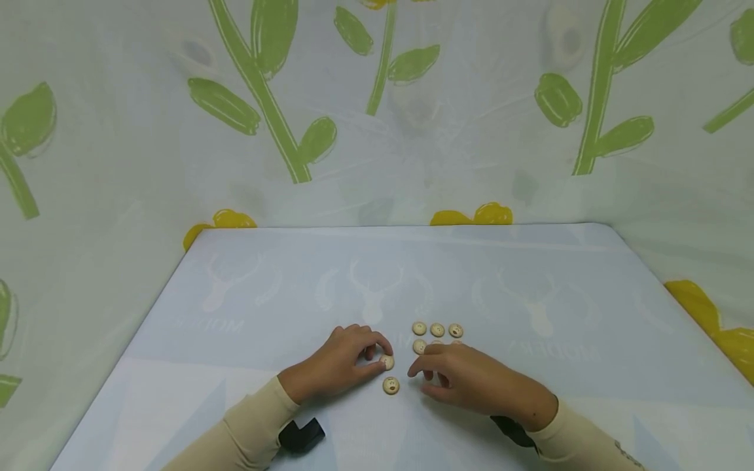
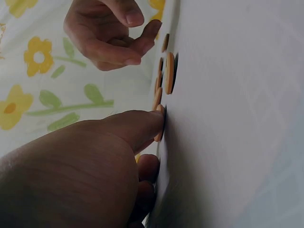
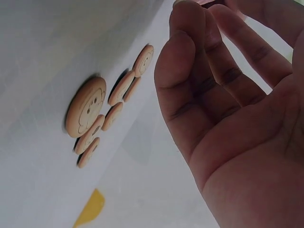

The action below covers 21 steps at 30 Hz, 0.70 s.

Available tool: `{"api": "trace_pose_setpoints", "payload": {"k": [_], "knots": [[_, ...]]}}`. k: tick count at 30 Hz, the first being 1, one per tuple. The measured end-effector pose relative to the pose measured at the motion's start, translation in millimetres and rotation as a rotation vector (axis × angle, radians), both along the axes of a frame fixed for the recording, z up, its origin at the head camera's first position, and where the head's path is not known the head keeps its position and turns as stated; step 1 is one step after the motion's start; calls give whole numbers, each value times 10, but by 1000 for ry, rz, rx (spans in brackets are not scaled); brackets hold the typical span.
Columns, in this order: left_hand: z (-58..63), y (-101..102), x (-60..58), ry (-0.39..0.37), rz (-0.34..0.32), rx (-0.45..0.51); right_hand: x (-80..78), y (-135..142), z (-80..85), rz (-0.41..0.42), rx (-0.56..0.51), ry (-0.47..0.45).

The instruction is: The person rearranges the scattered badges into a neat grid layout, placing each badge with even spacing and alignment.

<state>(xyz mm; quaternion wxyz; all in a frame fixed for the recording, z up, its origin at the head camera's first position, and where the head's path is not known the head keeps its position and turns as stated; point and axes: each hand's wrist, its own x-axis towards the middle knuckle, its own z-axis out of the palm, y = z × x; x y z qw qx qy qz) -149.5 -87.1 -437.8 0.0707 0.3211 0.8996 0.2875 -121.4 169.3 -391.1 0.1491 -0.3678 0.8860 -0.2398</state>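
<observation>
My left hand [image 1: 341,363] pinches a small round wooden button [image 1: 387,361] with a printed face, between thumb and index finger, at the table surface. A second button [image 1: 391,385] lies just nearer to me. My right hand [image 1: 480,383] hovers over the table to the right, fingers loosely bent; the left wrist view shows its thumb and fingertips apart with nothing between them. Beyond it, several buttons [image 1: 437,330] lie in two rows, the nearer row partly covered by the right hand. In the right wrist view, a larger-looking button [image 3: 88,107] lies closest to the camera.
A pale blue-and-white table cover [image 1: 283,275] with faint deer-head prints spreads under everything. Behind the table hangs a white curtain [image 1: 459,150] with green leaves and yellow flowers. A black strap piece [image 1: 302,436] sits at the left wrist.
</observation>
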Motion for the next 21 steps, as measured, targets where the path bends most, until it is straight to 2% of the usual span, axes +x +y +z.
{"api": "trace_pose_setpoints", "payload": {"k": [21], "knots": [[-7,-1,-3,14,-5,-6,63,-102,-46,31,68,13]]}}
